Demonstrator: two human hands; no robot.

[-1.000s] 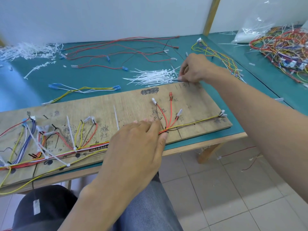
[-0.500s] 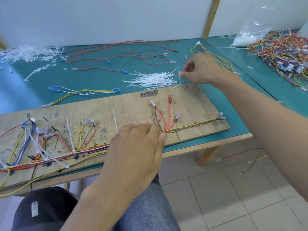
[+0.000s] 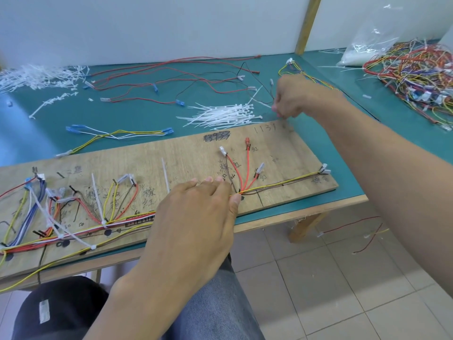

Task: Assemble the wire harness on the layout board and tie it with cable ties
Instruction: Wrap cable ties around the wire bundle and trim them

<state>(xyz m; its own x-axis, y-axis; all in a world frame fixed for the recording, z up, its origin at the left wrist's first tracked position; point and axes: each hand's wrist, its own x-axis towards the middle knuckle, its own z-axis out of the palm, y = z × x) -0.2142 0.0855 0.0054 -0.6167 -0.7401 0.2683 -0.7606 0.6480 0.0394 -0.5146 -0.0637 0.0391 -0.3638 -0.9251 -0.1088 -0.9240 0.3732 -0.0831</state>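
The wooden layout board (image 3: 186,153) lies along the table's front edge with the wire harness (image 3: 81,231) routed across it, tied in places with white cable ties. My left hand (image 3: 196,217) lies on the board and pinches the wire bundle at the junction where red wires (image 3: 247,170) fan out. My right hand (image 3: 291,96) hovers above the table behind the board, just right of the pile of white cable ties (image 3: 223,114), and pinches one white cable tie (image 3: 259,99) lifted from it.
Loose red and black wires (image 3: 171,79) and a yellow-white wire set (image 3: 117,134) lie on the green table (image 3: 49,133). Cut tie scraps (image 3: 36,74) lie at back left. A tangled heap of harnesses (image 3: 416,74) sits at the right.
My right hand has risen from the board's back edge and moved away from it, lifting a cable tie. The left hand keeps its hold on the bundle.
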